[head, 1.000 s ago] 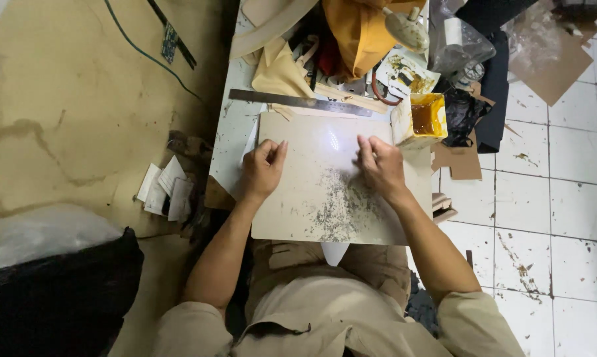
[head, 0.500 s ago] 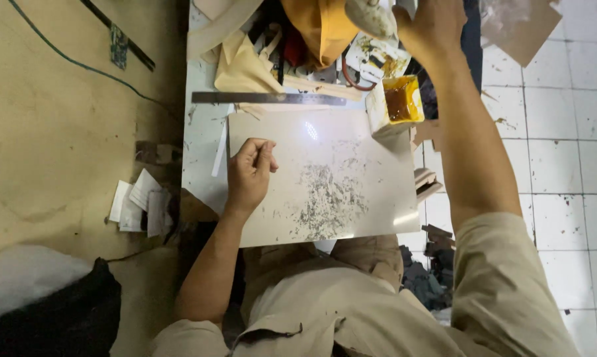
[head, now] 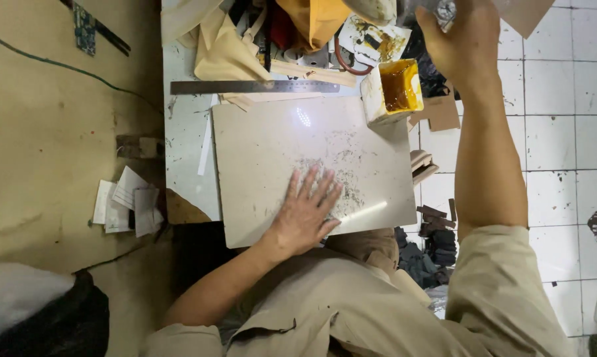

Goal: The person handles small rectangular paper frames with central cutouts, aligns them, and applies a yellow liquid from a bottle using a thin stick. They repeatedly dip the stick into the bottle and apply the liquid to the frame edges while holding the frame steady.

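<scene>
I sit at a small white table [head: 183, 132] with a pale rectangular board [head: 265, 145] on it, speckled with dark scratches and crumbs. My left hand [head: 305, 215] lies flat on the board's near half, fingers spread, holding nothing. My right hand [head: 460, 43] is raised high at the top right, above an open tin of yellow glue [head: 397, 89] that stands at the board's far right corner. A small grey crumpled bit [head: 445, 10] shows at its fingertips, which the frame edge cuts off, so its grip is unclear.
A steel ruler [head: 252, 86] lies along the board's far edge. Behind it are tan fabric pieces [head: 222, 49], an orange cloth [head: 318, 20] and clutter. Paper scraps [head: 126, 205] lie on the floor at left, dark offcuts [head: 437, 241] on the white tiles at right.
My right hand left the board and rose to the top right. My left hand slid from the board's left edge toward its middle and opened flat.
</scene>
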